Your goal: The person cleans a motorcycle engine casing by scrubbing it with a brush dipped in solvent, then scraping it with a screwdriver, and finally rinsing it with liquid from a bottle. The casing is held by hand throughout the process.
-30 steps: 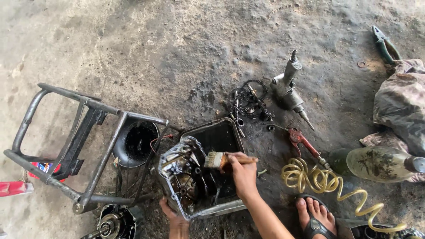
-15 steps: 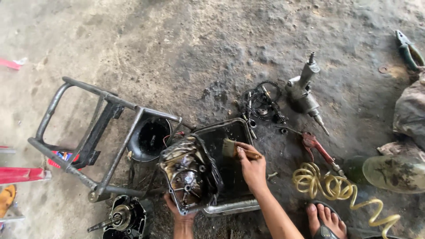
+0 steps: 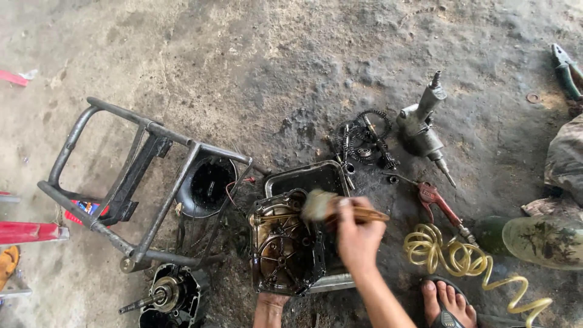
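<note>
We are pinching a paintbrush (image 3: 340,209) in our right hand (image 3: 358,237), bristles touching the engine cover (image 3: 279,246) (standing in a metal tray (image 3: 303,176)); our left hand (image 3: 271,302) is gripping the cover's lower edge.

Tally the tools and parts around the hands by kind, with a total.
Paintbrush, in the right hand: 1
Engine cover, gripped by the left hand: 1
Metal tray: 1
Gear cluster: 1
Pneumatic tool: 1
Red blow gun: 1
Yellow coiled hose: 1
Green-handled pliers: 1
Metal frame: 1
Total: 9
</note>
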